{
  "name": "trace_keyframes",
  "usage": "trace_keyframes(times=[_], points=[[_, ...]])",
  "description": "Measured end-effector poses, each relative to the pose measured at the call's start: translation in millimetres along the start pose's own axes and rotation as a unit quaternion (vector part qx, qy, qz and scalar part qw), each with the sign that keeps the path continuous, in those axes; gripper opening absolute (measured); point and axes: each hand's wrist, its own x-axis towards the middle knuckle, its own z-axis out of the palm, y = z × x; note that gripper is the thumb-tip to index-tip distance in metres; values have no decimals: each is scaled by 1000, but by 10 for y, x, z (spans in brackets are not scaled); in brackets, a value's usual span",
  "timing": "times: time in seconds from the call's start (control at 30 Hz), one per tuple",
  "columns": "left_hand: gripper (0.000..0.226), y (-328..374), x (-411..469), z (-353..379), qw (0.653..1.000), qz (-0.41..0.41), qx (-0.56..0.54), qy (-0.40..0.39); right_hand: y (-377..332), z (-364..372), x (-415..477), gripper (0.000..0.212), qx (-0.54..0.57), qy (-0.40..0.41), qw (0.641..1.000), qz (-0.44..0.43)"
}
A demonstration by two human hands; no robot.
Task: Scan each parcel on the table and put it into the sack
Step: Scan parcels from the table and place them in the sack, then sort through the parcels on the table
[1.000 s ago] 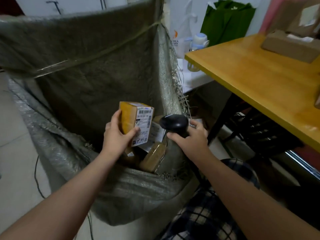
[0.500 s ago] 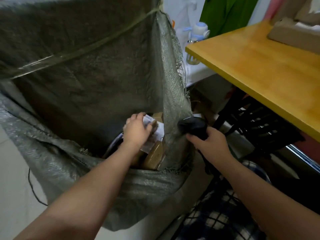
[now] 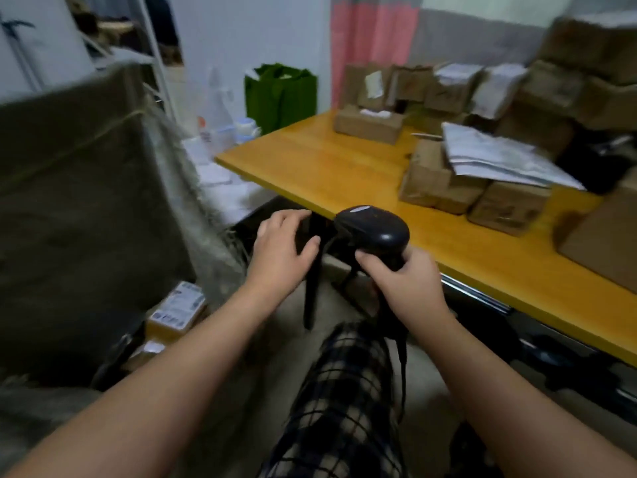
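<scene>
Left of the table: grey-green woven sack, mouth open, far wall standing high, frayed edge towards the table's near left corner. Inside, low down by that frayed edge: yellow parcel, lying flat, white barcode label uppermost. Below it, further parcels, mostly hidden; count not determinable.

Left hand: holding nothing, fingers loosely spread and apart, palm down, in the air outside the sack, just short of the table's near edge.

Right hand: clamped round the handle of a black scanner, scanner head above the hand and level with the table's near edge. Black cable hanging from the handle, down beside a checked trouser leg.

On the table:
- Low brown box, white label on top, near the far left corner.
- Cluster of brown boxes towards the middle, with a white mailer bag lying across their tops.
- Larger brown box by the near edge at the right, partly cut off.
- Stacked boxes along the far edge against the wall, rising higher to the right. Labels blurred, not legible.

Beyond the far left corner: green bag, upright, contents not discernible. Bottles on a low white surface between sack and table, blurred.
</scene>
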Motion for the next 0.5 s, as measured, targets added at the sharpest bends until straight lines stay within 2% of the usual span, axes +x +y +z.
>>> trace_keyframes(times=[0.2,0.27,0.4,0.47,0.5], points=[[49,972,309,479,991,110,-49,-60,69,-1055,11,13,23,147,989,16],[55,1246,467,639,986,154,-37,-55,139,-1300,34,14,39,193,980,20],[73,1696,858,909,967,241,79,-38,280,-1598,34,9,56,247,967,31],[78,1851,1073,993,940,288,173,-60,321,-1641,31,9,72,254,964,36],[73,1913,1170,1026,922,315,213,-70,346,-1649,34,8,78,252,964,41]])
